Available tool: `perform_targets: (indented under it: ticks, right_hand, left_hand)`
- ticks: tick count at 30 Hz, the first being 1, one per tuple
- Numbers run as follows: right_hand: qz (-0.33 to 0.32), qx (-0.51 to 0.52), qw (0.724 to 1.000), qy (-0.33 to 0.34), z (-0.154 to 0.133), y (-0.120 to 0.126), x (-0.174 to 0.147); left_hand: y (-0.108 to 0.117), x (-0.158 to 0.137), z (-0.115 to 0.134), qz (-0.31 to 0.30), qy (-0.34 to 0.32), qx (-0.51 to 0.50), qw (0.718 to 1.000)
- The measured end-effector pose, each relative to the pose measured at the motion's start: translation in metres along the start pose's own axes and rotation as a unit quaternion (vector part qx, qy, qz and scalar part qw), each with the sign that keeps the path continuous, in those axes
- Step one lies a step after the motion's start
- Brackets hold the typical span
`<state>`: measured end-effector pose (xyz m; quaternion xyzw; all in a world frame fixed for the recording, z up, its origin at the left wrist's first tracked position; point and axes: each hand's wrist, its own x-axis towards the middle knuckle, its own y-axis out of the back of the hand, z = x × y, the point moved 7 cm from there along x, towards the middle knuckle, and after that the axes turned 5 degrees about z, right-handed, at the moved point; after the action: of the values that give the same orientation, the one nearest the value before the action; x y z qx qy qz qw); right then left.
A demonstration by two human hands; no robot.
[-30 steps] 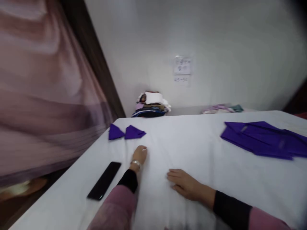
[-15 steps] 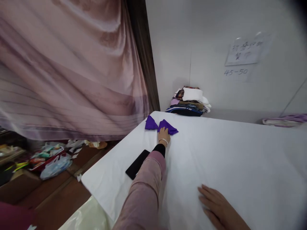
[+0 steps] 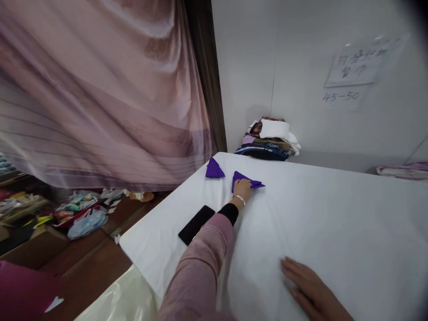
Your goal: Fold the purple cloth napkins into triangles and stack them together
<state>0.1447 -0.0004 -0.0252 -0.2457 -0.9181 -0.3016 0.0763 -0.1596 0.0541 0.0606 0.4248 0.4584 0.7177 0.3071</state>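
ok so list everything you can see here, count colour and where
folded napkin under the hand: 1, purple, far left part of the table, left hand on it
second folded napkin: 1, purple, near the table's far left corner, apart from the first
phone: 1, black, flat near the table's left edge
table: 1, white cloth cover
stack of folded cloths: 1, mixed colours, against the wall behind the table
paper sign: 1, white, on the wall
curtain: 1, pink, left
litter: several pieces, mixed colours, on the floor
left hand: on the napkin, bracelet at the wrist
right hand: flat on the table, near edge
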Motion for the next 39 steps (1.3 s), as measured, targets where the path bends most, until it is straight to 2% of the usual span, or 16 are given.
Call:
perform_targets:
  ticks: [2,3,5,7,8,9,11,15,21,27,31,34,39]
  right_hand:
    - [0.057,0.100,0.988,-0.102,0.006,0.013,0.001]
    - [0.099,0.168,0.969,-0.153,0.010,0.020,0.002]
    - [0.176,0.322,0.904,-0.219,0.014,0.032,0.003]
    - [0.208,0.442,0.838,-0.242,0.014,0.039,0.005]
    - [0.215,0.472,0.817,-0.250,0.013,0.042,0.005]
    - [0.219,0.484,0.807,-0.260,0.013,0.044,0.005]
    - [0.230,0.469,0.806,-0.277,0.014,0.048,0.002]
    - [0.234,0.445,0.823,-0.263,0.011,0.052,0.000]
    - [0.225,0.447,0.829,-0.250,0.007,0.057,0.003]
    - [0.146,0.440,0.843,-0.274,-0.010,0.043,0.000]
    - [0.105,0.431,0.866,-0.232,-0.029,0.032,-0.001]
    - [0.085,0.431,0.874,-0.205,-0.038,0.024,-0.005]
    - [0.093,0.386,0.886,-0.238,-0.031,0.014,-0.014]
  left_hand:
    - [0.010,-0.019,0.037,0.007,-0.062,-0.026,0.998]
    - [0.015,-0.031,0.059,0.013,-0.103,-0.041,0.994]
    - [0.027,-0.067,0.106,0.035,-0.224,-0.076,0.971]
    - [0.031,-0.109,0.145,0.024,-0.333,-0.093,0.938]
    - [0.030,-0.130,0.160,0.008,-0.374,-0.091,0.923]
    - [0.029,-0.148,0.171,-0.007,-0.402,-0.086,0.912]
    - [0.026,-0.176,0.183,-0.030,-0.427,-0.072,0.901]
    - [0.028,-0.195,0.179,-0.056,-0.386,-0.065,0.918]
    - [0.044,-0.208,0.155,-0.097,-0.234,-0.068,0.965]
    - [0.043,-0.222,0.144,-0.149,-0.128,-0.146,0.970]
    - [0.033,-0.221,0.136,-0.155,-0.056,-0.147,0.975]
    - [0.025,-0.220,0.132,-0.160,-0.041,-0.112,0.980]
    - [0.015,-0.218,0.131,-0.161,-0.063,-0.074,0.982]
